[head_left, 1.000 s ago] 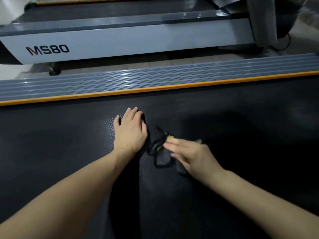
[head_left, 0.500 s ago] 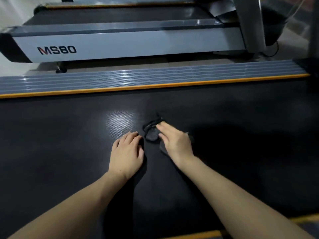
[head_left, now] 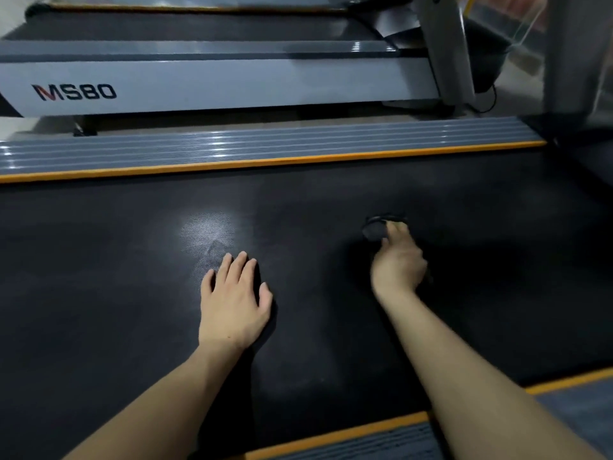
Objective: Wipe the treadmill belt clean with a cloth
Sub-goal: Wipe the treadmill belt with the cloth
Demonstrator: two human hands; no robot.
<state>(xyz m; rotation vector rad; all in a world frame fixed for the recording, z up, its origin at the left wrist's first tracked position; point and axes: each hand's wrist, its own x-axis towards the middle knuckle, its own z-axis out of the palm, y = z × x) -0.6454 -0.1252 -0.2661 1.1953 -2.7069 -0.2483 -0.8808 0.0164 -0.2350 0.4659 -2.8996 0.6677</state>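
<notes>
The black treadmill belt (head_left: pixel 132 310) fills most of the view. My left hand (head_left: pixel 234 300) lies flat on it, palm down, fingers slightly apart, holding nothing. To the right, my right hand (head_left: pixel 399 260) presses a dark cloth (head_left: pixel 374 230) against the belt. The cloth is bunched under the fingers, and only its far edge shows past the fingertips. A pale sheen marks the belt just beyond my left hand.
A grey ribbed side rail (head_left: pixel 265 146) with an orange strip borders the belt's far side. A near rail (head_left: pixel 381 441) with orange trim shows at the bottom right. A second treadmill (head_left: pixel 215 84) marked MS80 stands beyond, and a grey upright post (head_left: pixel 447 51) rises at the right.
My right hand has slid the cloth to the right across the belt, away from my left hand. The left hand has stayed flat in roughly the same spot.
</notes>
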